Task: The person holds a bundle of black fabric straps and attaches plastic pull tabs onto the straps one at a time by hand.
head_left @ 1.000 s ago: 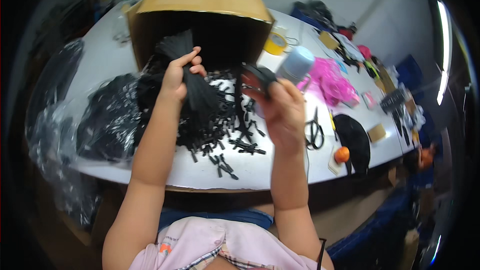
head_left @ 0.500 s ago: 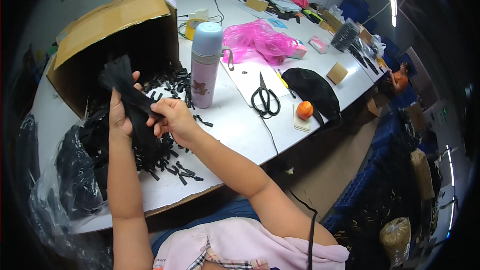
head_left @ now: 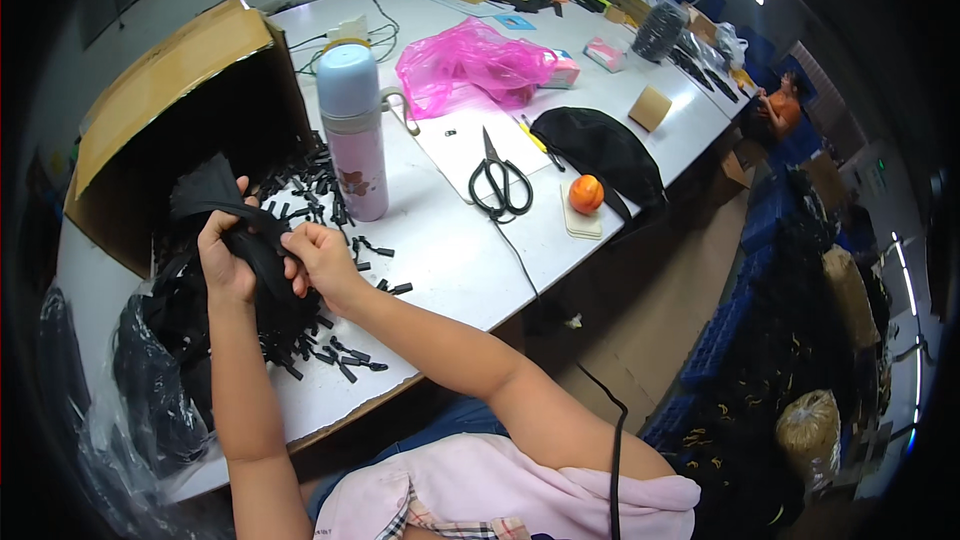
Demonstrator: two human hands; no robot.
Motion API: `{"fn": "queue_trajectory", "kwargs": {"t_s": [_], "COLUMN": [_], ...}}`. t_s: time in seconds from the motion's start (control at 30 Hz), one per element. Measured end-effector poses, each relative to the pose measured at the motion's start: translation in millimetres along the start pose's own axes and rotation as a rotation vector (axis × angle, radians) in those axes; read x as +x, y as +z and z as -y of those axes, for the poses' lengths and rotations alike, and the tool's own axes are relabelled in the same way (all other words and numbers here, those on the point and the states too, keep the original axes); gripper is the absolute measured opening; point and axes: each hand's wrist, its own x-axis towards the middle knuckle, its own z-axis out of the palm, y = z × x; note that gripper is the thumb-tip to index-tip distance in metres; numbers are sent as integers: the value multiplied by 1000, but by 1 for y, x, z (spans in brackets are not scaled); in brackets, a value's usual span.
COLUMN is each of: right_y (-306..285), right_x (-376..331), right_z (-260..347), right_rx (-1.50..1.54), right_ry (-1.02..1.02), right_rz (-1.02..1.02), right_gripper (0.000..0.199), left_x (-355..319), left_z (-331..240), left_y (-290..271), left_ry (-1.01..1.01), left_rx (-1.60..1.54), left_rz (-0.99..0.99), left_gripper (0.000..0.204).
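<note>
A bundle of black fabric strips, perhaps zipper tapes (head_left: pixel 203 190), is gripped in my left hand (head_left: pixel 228 258), its fanned end standing up in front of the box opening. My right hand (head_left: pixel 325 262) pinches part of the same bundle between thumb and fingers, just right of the left hand. Small black pull tabs (head_left: pixel 345 355) lie loose on the table beneath and around both hands. More black strips (head_left: pixel 178 312) are heaped by my left wrist, partly inside a clear plastic bag (head_left: pixel 135 380). Where the bundle's lower end finishes is hard to make out against the dark pile.
An open cardboard box (head_left: pixel 160 80) lies at the left. Right of my hands stands a pink-and-blue bottle (head_left: pixel 352 145). Beyond are scissors (head_left: pixel 500 180), an orange round fruit (head_left: pixel 586 194), a black cloth cap (head_left: pixel 600 150) and a pink plastic bag (head_left: pixel 470 60). Another person (head_left: pixel 783 110) sits far right.
The view has shifted, so the table things sit further left. The bundle's strips now fold across my left fingers; my right hand has stayed pinching close to the left.
</note>
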Motion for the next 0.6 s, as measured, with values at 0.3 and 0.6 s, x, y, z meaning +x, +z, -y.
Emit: {"fn": "queue_trajectory", "kwargs": {"t_s": [0.3, 0.6], "right_y": [3, -2], "right_x": [1, 5], "right_z": [-11, -11], "right_rx": [-205, -266], "right_ry": [-320, -459], "right_rz": [-22, -114], "right_gripper": [14, 17], "left_x": [-3, -16], "left_z": [12, 12], "left_y": [-2, 0], "left_ry": [67, -48], "left_rx": [376, 635], "left_rz": [74, 256], "left_gripper": [45, 30]}}
